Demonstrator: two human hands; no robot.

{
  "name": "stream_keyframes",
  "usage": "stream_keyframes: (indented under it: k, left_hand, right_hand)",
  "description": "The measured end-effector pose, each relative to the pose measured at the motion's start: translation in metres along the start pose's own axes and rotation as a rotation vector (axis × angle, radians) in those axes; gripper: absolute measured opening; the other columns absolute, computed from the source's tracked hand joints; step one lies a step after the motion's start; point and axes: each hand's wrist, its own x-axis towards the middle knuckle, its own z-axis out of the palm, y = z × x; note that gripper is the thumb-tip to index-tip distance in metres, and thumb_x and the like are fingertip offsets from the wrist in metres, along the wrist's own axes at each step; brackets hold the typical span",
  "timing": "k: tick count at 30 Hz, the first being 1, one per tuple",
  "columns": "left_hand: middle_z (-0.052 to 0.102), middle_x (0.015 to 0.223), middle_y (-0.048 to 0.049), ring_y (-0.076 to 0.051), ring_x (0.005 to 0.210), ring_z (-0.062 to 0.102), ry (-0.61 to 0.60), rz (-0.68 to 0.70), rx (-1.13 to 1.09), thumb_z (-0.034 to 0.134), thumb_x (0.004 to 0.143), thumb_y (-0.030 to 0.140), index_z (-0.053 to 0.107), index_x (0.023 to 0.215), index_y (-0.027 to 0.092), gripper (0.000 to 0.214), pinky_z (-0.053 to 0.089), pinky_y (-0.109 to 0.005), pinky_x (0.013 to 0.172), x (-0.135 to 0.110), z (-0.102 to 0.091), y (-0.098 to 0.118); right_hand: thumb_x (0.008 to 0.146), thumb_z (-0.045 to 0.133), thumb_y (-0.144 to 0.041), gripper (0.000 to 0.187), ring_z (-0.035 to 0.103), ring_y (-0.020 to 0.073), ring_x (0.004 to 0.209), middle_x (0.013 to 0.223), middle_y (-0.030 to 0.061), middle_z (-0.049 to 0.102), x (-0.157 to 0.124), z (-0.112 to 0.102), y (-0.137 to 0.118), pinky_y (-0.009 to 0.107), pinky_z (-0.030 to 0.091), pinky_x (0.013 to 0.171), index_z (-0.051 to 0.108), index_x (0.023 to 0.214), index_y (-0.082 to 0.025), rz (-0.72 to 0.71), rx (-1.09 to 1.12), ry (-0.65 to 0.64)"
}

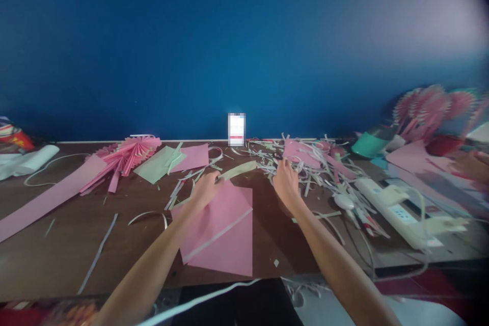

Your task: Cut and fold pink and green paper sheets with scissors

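Observation:
My left hand (207,188) is closed in a pinch on one end of a pale green paper strip (240,169), just above a folded pink paper sheet (223,229) lying on the brown table (57,244). My right hand (286,183) reaches forward into a pile of paper shreds (305,163); its fingers are turned away from me and hidden. The two hands are a short way apart over the table's middle.
Pink paper fans (128,155), a long pink strip (46,198) and a green sheet (158,163) lie at the left. A white power strip (397,211) with cables and a glue gun (346,201) sit at the right. Another person's hand (471,165) shows at the far right. A blue wall (244,46) stands behind.

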Motion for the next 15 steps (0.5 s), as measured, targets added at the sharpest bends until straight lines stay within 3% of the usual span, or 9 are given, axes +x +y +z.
stream_keyframes:
  k: [4,7,11,15]
  left_hand:
    - [0.064,0.073,-0.0031,-0.020,0.069,0.059,0.000,0.015,0.041,0.038,0.090,0.040,0.058,0.090,0.021,0.028,0.032,-0.026,0.059,-0.001,-0.003,0.002]
    - [0.064,0.075,-0.0042,-0.021,0.072,0.059,0.019,0.014,0.117,0.036,0.091,0.041,0.059,0.092,0.021,0.030,0.033,-0.027,0.061,-0.003,-0.003,0.003]
    - [0.065,0.077,-0.0054,-0.021,0.071,0.060,0.040,-0.022,0.146,0.037,0.091,0.039,0.059,0.093,0.021,0.029,0.035,-0.028,0.062,-0.003,0.000,0.002]
    - [0.065,0.078,-0.0052,-0.022,0.073,0.060,0.044,-0.033,0.140,0.037,0.090,0.039,0.058,0.092,0.022,0.028,0.036,-0.028,0.062,-0.001,0.000,0.002]
  right_hand:
    - [0.078,0.037,-0.013,0.044,0.056,0.0209,0.075,0.087,0.0075,0.057,0.005,0.020,0.008,0.036,0.044,0.071,0.039,0.122,-0.015,0.061,0.472,-0.127]
    - [0.079,0.043,-0.022,0.047,0.055,0.0140,0.060,0.082,0.0003,0.053,0.006,0.030,0.005,0.031,0.044,0.062,0.034,0.125,-0.019,0.173,0.854,-0.178]
    - [0.071,0.060,-0.028,0.065,0.059,0.0114,0.059,0.085,-0.0048,0.053,0.003,0.027,-0.008,0.030,0.047,0.065,0.027,0.127,-0.027,0.249,1.282,-0.191]
    - [0.066,0.068,-0.028,0.061,0.064,0.0148,0.073,0.085,-0.0051,0.054,0.001,0.021,-0.015,0.030,0.048,0.071,0.038,0.119,-0.029,0.256,1.500,-0.206]
